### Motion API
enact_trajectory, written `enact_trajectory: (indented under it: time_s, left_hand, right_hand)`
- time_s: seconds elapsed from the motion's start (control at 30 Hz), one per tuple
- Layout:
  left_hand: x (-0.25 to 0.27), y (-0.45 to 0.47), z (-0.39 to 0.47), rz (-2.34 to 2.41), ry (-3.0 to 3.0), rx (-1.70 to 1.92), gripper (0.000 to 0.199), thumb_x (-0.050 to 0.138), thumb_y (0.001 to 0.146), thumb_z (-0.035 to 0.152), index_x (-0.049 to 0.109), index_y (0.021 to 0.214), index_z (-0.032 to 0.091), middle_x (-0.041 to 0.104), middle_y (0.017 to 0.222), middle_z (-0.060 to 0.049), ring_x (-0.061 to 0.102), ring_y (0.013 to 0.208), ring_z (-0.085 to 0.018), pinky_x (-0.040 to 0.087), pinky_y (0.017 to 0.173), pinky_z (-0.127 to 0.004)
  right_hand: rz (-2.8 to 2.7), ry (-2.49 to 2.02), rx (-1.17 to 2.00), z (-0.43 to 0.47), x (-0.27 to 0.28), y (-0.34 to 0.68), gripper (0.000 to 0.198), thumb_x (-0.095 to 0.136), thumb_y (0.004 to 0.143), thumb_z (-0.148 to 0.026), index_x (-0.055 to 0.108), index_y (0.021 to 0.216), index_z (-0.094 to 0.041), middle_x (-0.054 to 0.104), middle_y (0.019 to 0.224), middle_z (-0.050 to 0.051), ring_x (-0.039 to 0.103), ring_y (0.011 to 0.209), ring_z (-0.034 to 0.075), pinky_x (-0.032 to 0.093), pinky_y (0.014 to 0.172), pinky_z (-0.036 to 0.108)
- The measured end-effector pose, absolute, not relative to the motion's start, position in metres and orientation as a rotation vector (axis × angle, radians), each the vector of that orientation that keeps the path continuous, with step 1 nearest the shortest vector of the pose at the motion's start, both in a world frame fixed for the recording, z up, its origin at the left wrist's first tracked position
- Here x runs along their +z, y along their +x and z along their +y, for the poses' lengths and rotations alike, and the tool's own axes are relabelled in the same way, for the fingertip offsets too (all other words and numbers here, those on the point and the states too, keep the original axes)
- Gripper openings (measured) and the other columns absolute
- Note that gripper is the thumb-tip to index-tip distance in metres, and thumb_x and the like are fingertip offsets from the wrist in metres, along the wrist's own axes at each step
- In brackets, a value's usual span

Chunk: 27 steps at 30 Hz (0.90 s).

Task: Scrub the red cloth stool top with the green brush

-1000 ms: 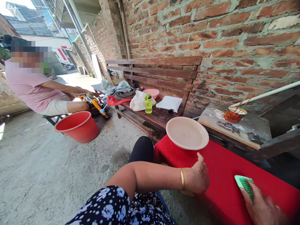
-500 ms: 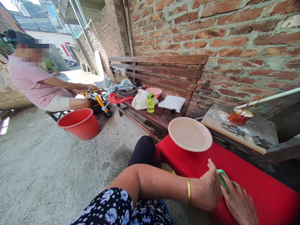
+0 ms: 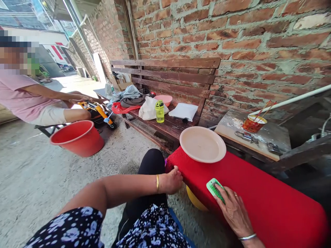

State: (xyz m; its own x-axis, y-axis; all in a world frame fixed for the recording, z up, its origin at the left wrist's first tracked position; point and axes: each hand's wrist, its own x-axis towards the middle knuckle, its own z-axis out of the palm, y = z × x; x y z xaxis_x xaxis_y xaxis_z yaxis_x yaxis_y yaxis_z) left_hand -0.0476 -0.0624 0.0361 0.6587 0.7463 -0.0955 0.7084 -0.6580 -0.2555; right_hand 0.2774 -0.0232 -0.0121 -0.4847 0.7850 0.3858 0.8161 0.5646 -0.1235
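Note:
A thick red mat (image 3: pixel 253 193) lies folded over a low support in front of me. My right hand (image 3: pixel 234 210) holds a green scrubbing brush (image 3: pixel 214 188) pressed on the mat's near edge. My left hand (image 3: pixel 172 179) grips the mat's left end, next to my knee in black legging (image 3: pixel 151 162). A pale pink plastic plate (image 3: pixel 203 144) sits on the mat's far corner. A yellow object (image 3: pixel 195 201) shows under the mat.
A wooden bench (image 3: pixel 168 96) against the brick wall carries a green bottle (image 3: pixel 159 111), bags, clothes and a pink bowl. A red basin (image 3: pixel 77 137) stands on the concrete floor. Another person in a pink shirt (image 3: pixel 23 96) sits at left. A small table (image 3: pixel 253 137) holds a red cup.
My left hand slid left along the mat to its left end. My right hand carried the brush left across the mat toward the plate. The camera view shifted slightly.

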Motion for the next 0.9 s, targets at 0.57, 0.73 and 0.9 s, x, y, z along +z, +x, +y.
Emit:
enact_trajectory:
  time_s: [0.57, 0.73, 0.9]
  left_hand:
    - [0.092, -0.172, -0.048, -2.419, -2.275, 0.258, 0.046, 0.051, 0.088, 0.061, 0.065, 0.126, 0.037, 0.049, 0.139, -0.01, 0.039, 0.129, -0.039, 0.038, 0.096, -0.068]
    - [0.091, -0.174, -0.048, -2.301, -2.306, 0.367, 0.044, 0.054, 0.088, 0.054, 0.067, 0.122, 0.031, 0.051, 0.135, -0.013, 0.042, 0.125, -0.04, 0.034, 0.097, -0.07]
    - [0.088, -0.164, -0.004, -2.37, -2.209, 0.204, 0.035, 0.056, 0.09, 0.045, 0.066, 0.118, 0.025, 0.055, 0.13, -0.014, 0.045, 0.127, -0.036, 0.033, 0.104, -0.062]
  right_hand:
    - [-2.464, -1.35, -0.096, -0.01, 0.005, 0.178, 0.04, 0.04, 0.099, -0.043, 0.058, 0.133, -0.032, 0.066, 0.109, 0.008, 0.062, 0.092, 0.022, 0.046, 0.08, 0.035]
    - [-2.428, -1.624, -0.246, 0.008, 0.003, 0.215, 0.042, 0.042, 0.098, -0.043, 0.058, 0.134, -0.028, 0.067, 0.106, 0.011, 0.063, 0.091, 0.025, 0.046, 0.074, 0.035]
    - [-2.094, -2.018, -0.349, 0.011, -0.005, 0.305, 0.059, 0.025, 0.099, -0.055, 0.057, 0.133, -0.019, 0.068, 0.09, 0.014, 0.063, 0.071, 0.028, 0.047, 0.062, 0.04]
